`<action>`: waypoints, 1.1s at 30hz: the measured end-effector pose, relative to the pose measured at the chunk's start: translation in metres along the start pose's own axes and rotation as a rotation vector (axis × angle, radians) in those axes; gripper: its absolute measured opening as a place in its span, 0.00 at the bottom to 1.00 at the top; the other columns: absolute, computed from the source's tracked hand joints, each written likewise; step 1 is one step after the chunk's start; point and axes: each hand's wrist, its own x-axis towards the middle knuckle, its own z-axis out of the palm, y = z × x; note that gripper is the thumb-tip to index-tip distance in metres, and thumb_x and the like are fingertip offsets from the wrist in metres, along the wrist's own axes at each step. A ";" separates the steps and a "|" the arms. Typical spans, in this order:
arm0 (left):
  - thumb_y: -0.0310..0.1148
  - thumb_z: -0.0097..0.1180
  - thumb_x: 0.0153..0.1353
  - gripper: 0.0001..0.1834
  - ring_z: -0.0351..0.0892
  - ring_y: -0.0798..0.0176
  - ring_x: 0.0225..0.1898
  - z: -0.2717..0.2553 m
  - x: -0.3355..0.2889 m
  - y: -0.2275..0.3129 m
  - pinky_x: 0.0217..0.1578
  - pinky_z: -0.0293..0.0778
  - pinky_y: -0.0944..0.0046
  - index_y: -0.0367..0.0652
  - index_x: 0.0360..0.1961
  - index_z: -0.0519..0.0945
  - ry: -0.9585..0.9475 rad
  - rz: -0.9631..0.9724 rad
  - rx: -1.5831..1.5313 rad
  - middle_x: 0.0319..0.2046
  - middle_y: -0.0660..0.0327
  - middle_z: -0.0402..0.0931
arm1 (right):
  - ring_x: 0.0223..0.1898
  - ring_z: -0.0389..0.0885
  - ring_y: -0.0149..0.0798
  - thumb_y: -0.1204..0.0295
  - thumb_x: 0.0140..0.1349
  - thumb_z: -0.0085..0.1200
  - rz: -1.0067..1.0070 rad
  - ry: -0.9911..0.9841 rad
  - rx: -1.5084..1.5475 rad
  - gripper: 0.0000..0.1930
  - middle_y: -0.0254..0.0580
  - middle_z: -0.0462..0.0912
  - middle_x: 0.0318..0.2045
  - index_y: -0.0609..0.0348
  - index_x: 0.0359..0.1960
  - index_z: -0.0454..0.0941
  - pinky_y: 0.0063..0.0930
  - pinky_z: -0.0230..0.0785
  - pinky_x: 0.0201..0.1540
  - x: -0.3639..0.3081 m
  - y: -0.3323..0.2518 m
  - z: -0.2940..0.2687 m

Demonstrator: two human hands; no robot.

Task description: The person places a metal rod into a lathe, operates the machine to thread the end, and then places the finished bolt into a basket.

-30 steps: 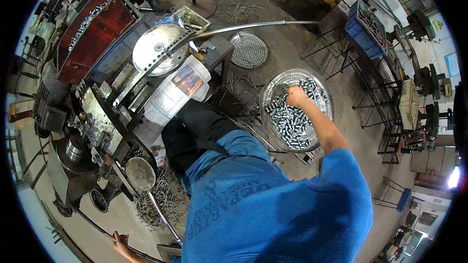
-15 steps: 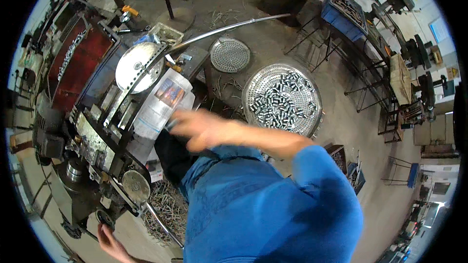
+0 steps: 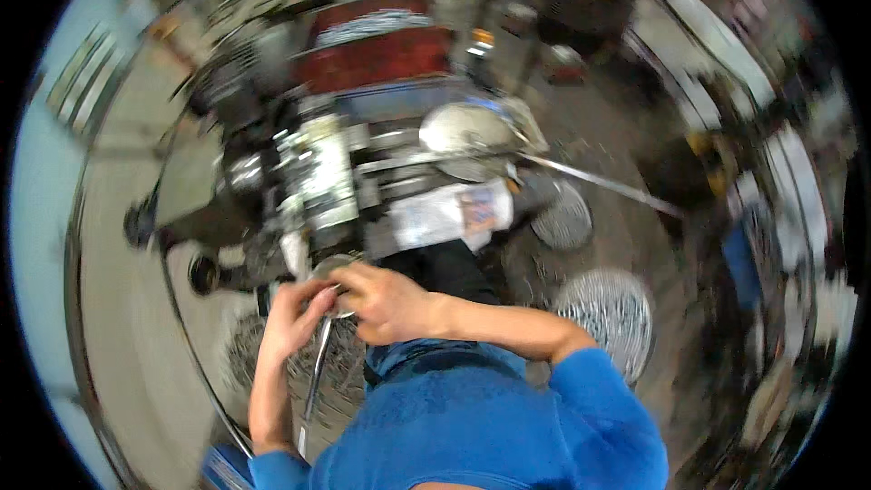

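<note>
- lying in the lower left of the frame, a tangled grey heap of scraps point(image 3: 249, 354).
- left of centre, the left hand point(image 3: 295, 313), fingers bent and half closed, their tips meeting the other hand's; whether they pinch anything, i cannot tell.
- right behind both hands, the small round plate point(image 3: 333, 265), partly covered by them; contact is unclear.
- just beside, the right hand point(image 3: 390, 304), reaching in from the right, back up, fingers curled; its grip is hidden and blurred, so i cannot tell what it has.
- at the centre, above the right hand, a printed sheet point(image 3: 440, 218).
- above that sheet, a big pale disc point(image 3: 463, 130).
- right of centre, a large round tray point(image 3: 646, 327), its contents blurred.
</note>
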 end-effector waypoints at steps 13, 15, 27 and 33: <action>0.39 0.48 0.63 0.16 0.73 0.74 0.23 -0.073 -0.022 -0.031 0.22 0.67 0.70 0.35 0.30 0.77 0.259 -0.075 -0.184 0.18 0.65 0.74 | 0.38 0.74 0.50 0.70 0.33 0.57 -0.207 -0.383 -0.164 0.19 0.50 0.76 0.39 0.61 0.33 0.78 0.39 0.71 0.41 0.106 0.041 -0.004; 0.35 0.49 0.62 0.12 0.75 0.74 0.23 -0.103 -0.048 -0.038 0.21 0.68 0.70 0.35 0.34 0.76 0.455 -0.150 -0.152 0.18 0.65 0.74 | 0.39 0.73 0.51 0.70 0.34 0.56 -0.186 -0.389 -0.317 0.17 0.49 0.76 0.37 0.62 0.31 0.79 0.40 0.70 0.42 0.143 0.066 -0.002; 0.34 0.59 0.49 0.27 0.77 0.44 0.33 -0.113 -0.247 -0.159 0.36 0.71 0.51 0.38 0.51 0.70 0.679 -0.707 0.591 0.27 0.47 0.77 | 0.37 0.76 0.51 0.70 0.30 0.54 0.013 -0.486 -0.578 0.11 0.51 0.79 0.25 0.62 0.18 0.80 0.36 0.72 0.41 0.203 0.186 0.085; 0.29 0.56 0.49 0.20 0.77 0.43 0.31 -0.098 -0.228 -0.185 0.33 0.72 0.50 0.36 0.45 0.72 0.761 -0.918 0.780 0.25 0.46 0.76 | 0.29 0.78 0.59 0.70 0.31 0.54 0.248 -0.471 -0.409 0.13 0.64 0.76 0.22 0.69 0.19 0.78 0.42 0.73 0.36 0.208 0.184 0.085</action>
